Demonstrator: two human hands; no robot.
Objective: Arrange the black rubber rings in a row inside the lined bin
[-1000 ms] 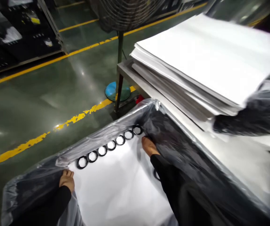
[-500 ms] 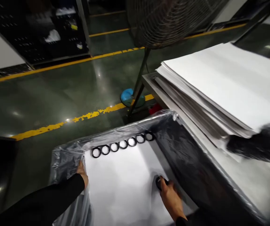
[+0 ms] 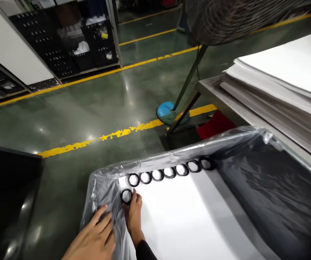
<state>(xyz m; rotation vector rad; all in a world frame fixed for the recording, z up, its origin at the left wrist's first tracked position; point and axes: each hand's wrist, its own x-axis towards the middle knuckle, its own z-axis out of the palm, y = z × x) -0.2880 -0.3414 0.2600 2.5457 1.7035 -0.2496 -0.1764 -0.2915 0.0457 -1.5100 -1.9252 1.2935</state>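
Right hand (image 3: pixel 133 216): its fingertips (image 3: pixel 132 192) stand together on the rim of a black ring (image 3: pixel 121 196); we cannot tell if they grip it.
Left hand (image 3: pixel 93 240): fingers spread open on the clear plastic liner (image 3: pixel 101 206), holding nothing we can see.
Ring place: on the white sheet (image 3: pixel 177 216), up-left of the right fingertips, just below the left end of the row of black rings (image 3: pixel 176 170), which runs across.
Far: a yellow floor line (image 3: pixel 117 133).
Writing: we can read none.

Left hand (image 3: pixel 93 236) splayed open, right hand (image 3: pixel 133 216) reaching forward, fingertips down

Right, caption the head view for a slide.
Right hand touches a black ring by a row of rings on a white sheet; left hand presses plastic liner.
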